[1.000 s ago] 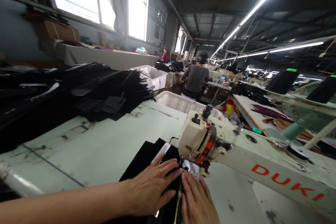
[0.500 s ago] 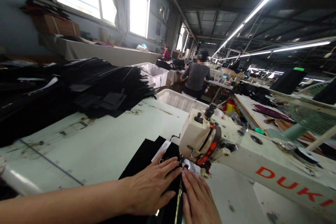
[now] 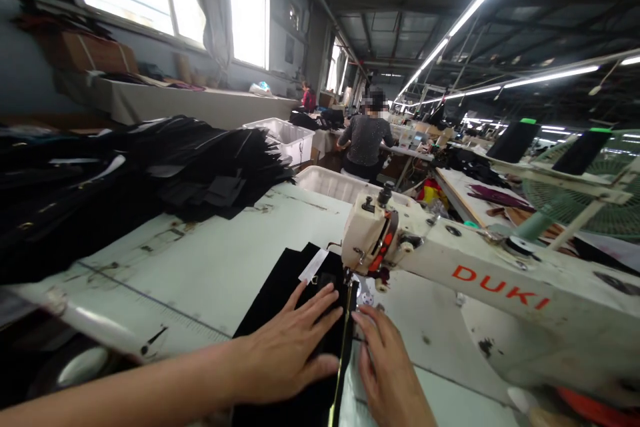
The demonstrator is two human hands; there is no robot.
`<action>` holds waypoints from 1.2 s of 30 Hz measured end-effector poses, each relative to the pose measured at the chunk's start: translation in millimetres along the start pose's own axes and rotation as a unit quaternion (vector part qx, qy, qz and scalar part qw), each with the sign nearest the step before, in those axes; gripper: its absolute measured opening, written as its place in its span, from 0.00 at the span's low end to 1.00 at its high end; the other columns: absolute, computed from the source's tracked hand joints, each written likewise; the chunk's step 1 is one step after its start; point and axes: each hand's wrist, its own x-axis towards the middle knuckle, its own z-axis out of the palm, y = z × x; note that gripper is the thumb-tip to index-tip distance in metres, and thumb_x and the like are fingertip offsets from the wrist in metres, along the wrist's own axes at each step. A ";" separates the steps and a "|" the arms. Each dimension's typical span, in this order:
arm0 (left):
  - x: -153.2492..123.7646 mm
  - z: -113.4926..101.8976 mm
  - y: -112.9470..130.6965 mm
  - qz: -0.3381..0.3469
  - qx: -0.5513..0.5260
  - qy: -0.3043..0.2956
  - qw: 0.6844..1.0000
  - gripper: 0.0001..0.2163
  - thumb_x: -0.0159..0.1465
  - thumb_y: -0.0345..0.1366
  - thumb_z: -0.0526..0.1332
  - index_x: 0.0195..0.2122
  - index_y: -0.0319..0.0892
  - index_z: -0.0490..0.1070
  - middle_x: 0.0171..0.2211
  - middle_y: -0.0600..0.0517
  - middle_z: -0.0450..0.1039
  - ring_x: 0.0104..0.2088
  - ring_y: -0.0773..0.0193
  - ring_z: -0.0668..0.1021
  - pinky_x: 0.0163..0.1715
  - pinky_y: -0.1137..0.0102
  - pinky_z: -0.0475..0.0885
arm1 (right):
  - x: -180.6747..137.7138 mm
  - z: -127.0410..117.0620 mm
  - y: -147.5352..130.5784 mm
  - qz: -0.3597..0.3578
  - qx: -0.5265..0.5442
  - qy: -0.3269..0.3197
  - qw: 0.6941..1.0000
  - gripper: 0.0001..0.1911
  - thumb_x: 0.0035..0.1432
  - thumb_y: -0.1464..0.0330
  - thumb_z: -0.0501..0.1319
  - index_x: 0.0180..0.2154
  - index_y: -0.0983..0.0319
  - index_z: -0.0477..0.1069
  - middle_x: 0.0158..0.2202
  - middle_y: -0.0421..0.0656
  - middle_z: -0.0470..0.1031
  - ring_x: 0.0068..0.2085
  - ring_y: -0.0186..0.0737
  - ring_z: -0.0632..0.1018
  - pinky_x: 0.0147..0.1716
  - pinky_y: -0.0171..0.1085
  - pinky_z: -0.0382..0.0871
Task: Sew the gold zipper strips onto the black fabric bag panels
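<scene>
Black fabric panel (image 3: 270, 307), lower centre of frame: probably light, soft, limp; best steadied flat along side edges. Left grip (image 3: 297, 340) spread on panel; right grip (image 3: 389, 353) curved, thumb apart, near right edge.

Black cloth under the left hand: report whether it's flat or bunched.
Flat: the black cloth shows straight outer edges against the table, left hand on top.

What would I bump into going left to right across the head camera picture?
Black pile, left hand, gold strip, right hand, red DUKI letters, green fan.
</scene>
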 end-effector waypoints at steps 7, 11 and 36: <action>-54.2 25.6 18.9 0.020 -0.039 0.055 0.998 0.28 0.65 0.25 0.53 0.67 0.43 0.54 0.66 0.44 0.59 0.66 0.54 0.60 0.66 0.51 0.49 | -55.0 -9.9 -68.7 0.009 0.014 0.036 0.999 0.27 0.56 0.77 0.51 0.57 0.62 0.65 0.53 0.49 0.74 0.57 0.46 0.73 0.57 0.47 0.68; -41.8 -1.5 5.4 -0.115 -0.251 0.137 0.951 0.14 0.70 0.37 0.50 0.45 0.40 0.73 0.43 0.48 0.77 0.46 0.55 0.77 0.51 0.61 0.71 | -40.0 -16.7 -82.3 0.029 0.056 0.068 0.996 0.21 0.63 0.75 0.49 0.52 0.59 0.72 0.46 0.47 0.76 0.50 0.45 0.76 0.51 0.46 0.72; -55.4 22.1 25.2 0.066 0.047 0.030 0.996 0.25 0.69 0.26 0.54 0.67 0.41 0.53 0.66 0.45 0.58 0.67 0.55 0.59 0.67 0.54 0.47 | -56.5 -20.9 -98.7 0.020 0.013 0.085 0.996 0.22 0.60 0.81 0.46 0.48 0.66 0.74 0.35 0.46 0.77 0.38 0.42 0.76 0.40 0.39 0.72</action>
